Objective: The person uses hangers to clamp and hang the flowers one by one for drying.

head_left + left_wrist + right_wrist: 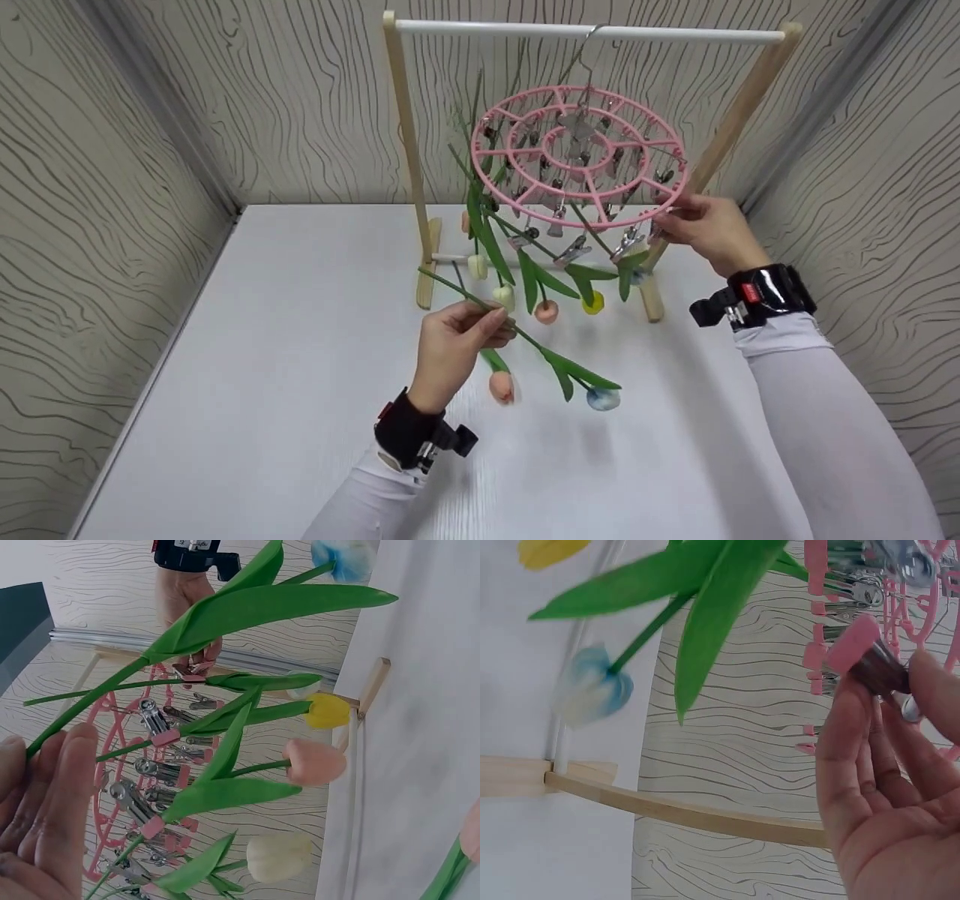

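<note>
My left hand [457, 345] pinches the green stem of an artificial blue-and-white tulip [603, 398] between thumb and fingers, its bloom pointing right and toward me. With my right hand [712, 229] I pinch a metal clip with a pink tip [877, 664] at the right edge of a pink round drying hanger [592, 226]. No stem shows in that clip's tip. Upside down from other clips hang a yellow tulip [592, 302], a pink tulip [547, 311], white tulips [503, 298] and another blue-and-white tulip [596, 686].
The hanger's hook sits over the white bar [495, 28] of a wooden stand [411, 150]. Another pink tulip [501, 387] lies on the white table [300, 360] beyond my left hand. Patterned panels [315, 97] enclose the back and sides.
</note>
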The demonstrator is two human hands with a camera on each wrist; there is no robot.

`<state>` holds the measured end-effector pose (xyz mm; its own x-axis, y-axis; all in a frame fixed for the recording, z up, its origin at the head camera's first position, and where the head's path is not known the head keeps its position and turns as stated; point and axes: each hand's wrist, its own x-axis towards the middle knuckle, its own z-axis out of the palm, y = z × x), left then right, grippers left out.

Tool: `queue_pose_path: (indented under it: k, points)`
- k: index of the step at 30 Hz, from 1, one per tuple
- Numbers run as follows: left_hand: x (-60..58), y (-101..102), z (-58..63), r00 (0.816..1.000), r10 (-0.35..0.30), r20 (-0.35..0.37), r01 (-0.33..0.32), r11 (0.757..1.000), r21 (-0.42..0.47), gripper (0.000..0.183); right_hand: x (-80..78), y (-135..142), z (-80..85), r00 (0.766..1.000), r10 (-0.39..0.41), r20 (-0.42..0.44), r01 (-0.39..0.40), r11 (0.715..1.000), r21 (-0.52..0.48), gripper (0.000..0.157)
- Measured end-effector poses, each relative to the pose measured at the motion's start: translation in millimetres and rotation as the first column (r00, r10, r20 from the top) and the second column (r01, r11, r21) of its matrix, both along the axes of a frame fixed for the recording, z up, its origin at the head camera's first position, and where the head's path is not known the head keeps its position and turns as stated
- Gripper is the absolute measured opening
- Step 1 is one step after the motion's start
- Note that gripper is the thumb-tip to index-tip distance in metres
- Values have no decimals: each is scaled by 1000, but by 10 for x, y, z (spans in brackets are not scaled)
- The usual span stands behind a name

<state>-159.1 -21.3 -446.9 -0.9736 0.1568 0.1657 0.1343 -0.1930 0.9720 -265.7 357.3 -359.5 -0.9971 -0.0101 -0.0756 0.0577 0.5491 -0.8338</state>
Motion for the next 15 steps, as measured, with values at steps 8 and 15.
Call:
queue_pose_path:
  k: [8,15]
  points:
    - [-56,94,103,997,-30,-73,28,999,-24,20,168,-46,3,999,41,4,-41,999,10,46]
    - [-139,212,217,996,-33,-79,31,999,-28,19,320,-204,16,996,75,-45,-79,993,-90,42]
